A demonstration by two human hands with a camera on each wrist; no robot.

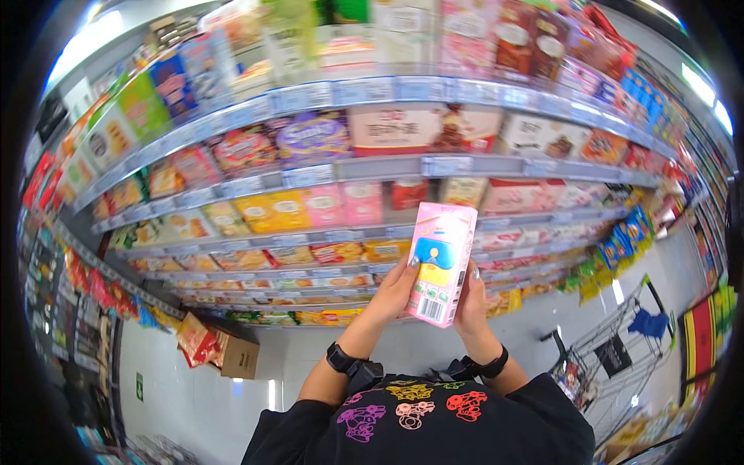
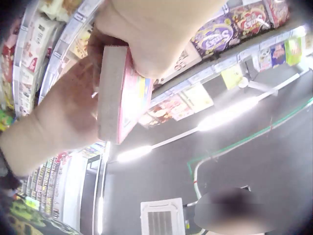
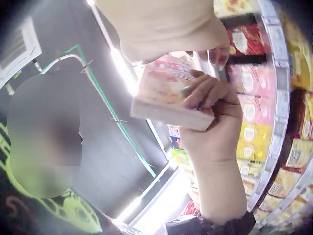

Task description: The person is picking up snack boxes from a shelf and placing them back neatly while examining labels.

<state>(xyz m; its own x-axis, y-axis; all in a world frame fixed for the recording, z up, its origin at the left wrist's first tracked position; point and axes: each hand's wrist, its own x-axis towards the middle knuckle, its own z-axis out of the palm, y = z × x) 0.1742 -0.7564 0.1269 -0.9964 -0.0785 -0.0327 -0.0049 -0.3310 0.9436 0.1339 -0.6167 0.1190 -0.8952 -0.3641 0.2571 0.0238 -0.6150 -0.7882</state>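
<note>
A pink box [image 1: 442, 263] with a blue and yellow picture and a barcode is held upright, slightly tilted, before the chest. On its left side the left hand [image 1: 397, 293] grips it, thumb on the front face. The right hand [image 1: 470, 304] grips the right side. In the left wrist view, the box's pale end [image 2: 111, 93] shows between both hands, the left hand [image 2: 146, 29] nearest the camera. In the right wrist view, the box [image 3: 168, 95] lies between the right hand [image 3: 166, 29] at the top and the left hand [image 3: 215, 117], its fingers bent over an edge.
Curved shelves [image 1: 364, 167] of packaged snacks span the front. A cardboard carton [image 1: 239, 356] with red packets stands on the floor at left. At right is a wire shopping cart [image 1: 620, 364] with a dark blue item hanging on it. Ceiling lights [image 2: 230, 112] show overhead.
</note>
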